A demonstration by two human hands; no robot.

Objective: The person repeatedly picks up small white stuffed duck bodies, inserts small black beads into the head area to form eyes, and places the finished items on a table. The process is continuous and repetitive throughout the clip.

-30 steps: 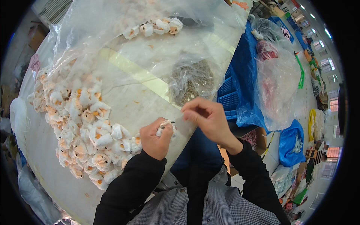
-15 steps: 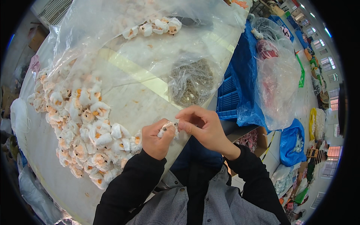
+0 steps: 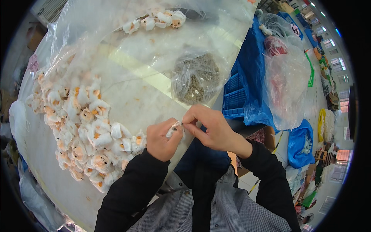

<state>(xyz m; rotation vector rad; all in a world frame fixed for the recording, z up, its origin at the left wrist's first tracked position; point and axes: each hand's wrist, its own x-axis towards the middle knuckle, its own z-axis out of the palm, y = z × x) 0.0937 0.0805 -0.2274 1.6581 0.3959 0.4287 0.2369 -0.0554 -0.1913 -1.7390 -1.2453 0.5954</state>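
Note:
My left hand is closed around a small white plush piece, most of it hidden by the fingers. My right hand meets it at the upper edge, thumb and forefinger pinched together. A tiny dark spot shows at those fingertips, too small to make out. Left of my hands spreads a heap of similar plush pieces, white and fluffy with peach-orange patches and small dark dots. Beyond my right hand lies a clear plastic bag filled with many tiny brownish-grey parts.
Clear plastic sheeting covers the table's far side, beside a short row of plush pieces. Off the table's right edge stand a blue crate with blue sheeting and a large clear bag. A blue sack sits farther right.
My right thumb and forefinger have drawn together at the plush piece. The left hand has turned slightly, so less of the piece shows.

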